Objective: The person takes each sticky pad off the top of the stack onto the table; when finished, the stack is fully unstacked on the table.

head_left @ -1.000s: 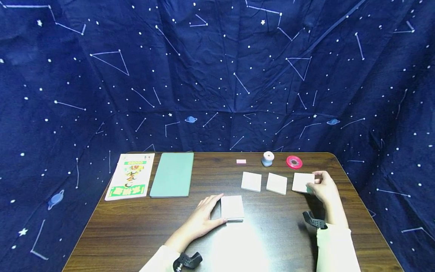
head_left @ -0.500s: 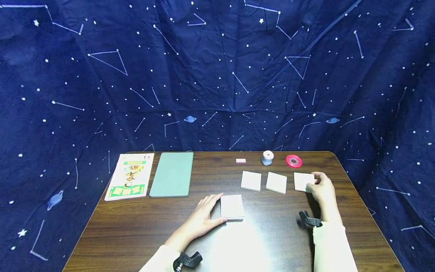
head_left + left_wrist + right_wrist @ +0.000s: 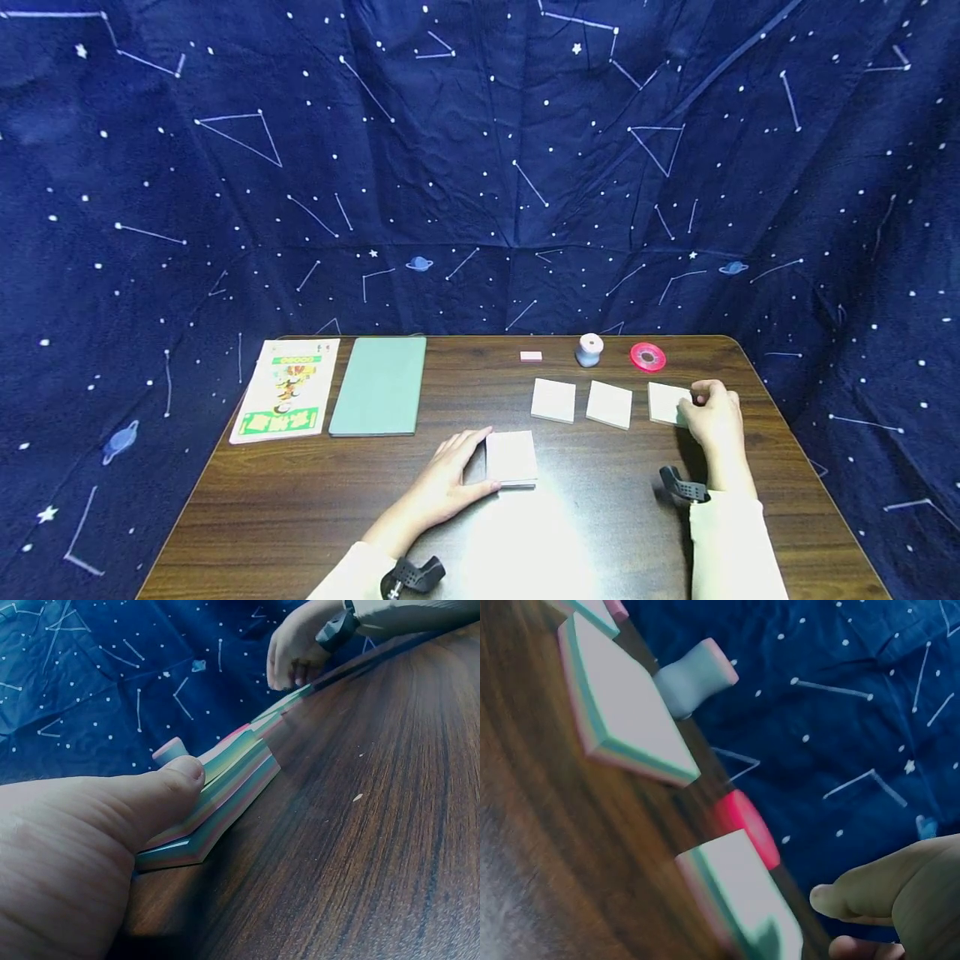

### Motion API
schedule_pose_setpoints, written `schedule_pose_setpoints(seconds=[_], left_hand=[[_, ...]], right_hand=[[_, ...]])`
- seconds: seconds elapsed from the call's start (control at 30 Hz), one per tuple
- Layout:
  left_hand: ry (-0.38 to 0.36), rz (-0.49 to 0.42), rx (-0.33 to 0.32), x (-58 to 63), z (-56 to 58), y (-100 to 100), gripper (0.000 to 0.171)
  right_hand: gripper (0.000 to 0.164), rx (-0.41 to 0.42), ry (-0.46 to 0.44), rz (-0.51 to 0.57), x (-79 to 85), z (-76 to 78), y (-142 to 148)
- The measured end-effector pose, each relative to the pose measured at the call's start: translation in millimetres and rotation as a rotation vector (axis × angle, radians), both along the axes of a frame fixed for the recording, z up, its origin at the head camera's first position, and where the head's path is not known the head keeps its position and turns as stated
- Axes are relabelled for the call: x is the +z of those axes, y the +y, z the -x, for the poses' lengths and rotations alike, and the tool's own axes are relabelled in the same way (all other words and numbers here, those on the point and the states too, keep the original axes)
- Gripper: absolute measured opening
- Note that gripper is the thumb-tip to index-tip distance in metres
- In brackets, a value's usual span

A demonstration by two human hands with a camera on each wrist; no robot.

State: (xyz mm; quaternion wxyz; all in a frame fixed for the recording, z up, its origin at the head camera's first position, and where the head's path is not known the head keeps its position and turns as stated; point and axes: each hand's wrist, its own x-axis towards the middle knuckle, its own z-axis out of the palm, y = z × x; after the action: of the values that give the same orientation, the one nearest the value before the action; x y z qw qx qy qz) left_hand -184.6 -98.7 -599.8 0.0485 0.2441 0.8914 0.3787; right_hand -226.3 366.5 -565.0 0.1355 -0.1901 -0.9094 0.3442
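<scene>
My left hand (image 3: 444, 482) holds a stack of square sticky note pads (image 3: 512, 457) on the table, the thumb at its near corner and the fingers along its left side. Coloured layers show on the stack's side (image 3: 217, 799) in the left wrist view, beside the thumb. My right hand (image 3: 716, 419) is at the right edge of another sticky note pad (image 3: 667, 403). In the right wrist view its thumb (image 3: 832, 900) stands apart from that pad (image 3: 739, 892), fingers loosely bent. Two more pads, a middle one (image 3: 609, 405) and a left one (image 3: 553, 401), lie in the same row.
Behind the row are a small pink block (image 3: 531, 356), a white spool-shaped thing (image 3: 589, 350) and a red disc (image 3: 648, 357). A green notebook (image 3: 378, 386) and a printed booklet (image 3: 288, 389) lie at the left. A starry blue cloth (image 3: 480, 167) hangs behind the table.
The rightmost pad shifted slightly right, then stayed. My right hand's fingers have come away from it to the right. The left hand and its stack have not moved.
</scene>
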Motion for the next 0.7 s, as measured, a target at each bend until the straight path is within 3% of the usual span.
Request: schedule_pose_setpoints(seconds=[0.13,0.37,0.5,0.7], left_hand=[[0.003,-0.005,-0.002,0.0,-0.6,0,0.088],[0.014,-0.006,-0.007,-1.2,-0.9,-1,0.088],[0.022,0.004,-0.004,-1.4,-1.3,-1,0.088],[0.005,-0.002,-0.004,0.3,-1.8,-1,0.087]], right_hand=[[0.037,0.029,0.033,-0.021,12.7,-1.3,-3],[0.031,0.252,0.138,-0.075,46.4,-3.9,-25],[0.029,0.363,0.205,-0.053,61.5,-6.3,-57],[0.031,0.623,0.224,0.048,67.0,-11.8,-119]])
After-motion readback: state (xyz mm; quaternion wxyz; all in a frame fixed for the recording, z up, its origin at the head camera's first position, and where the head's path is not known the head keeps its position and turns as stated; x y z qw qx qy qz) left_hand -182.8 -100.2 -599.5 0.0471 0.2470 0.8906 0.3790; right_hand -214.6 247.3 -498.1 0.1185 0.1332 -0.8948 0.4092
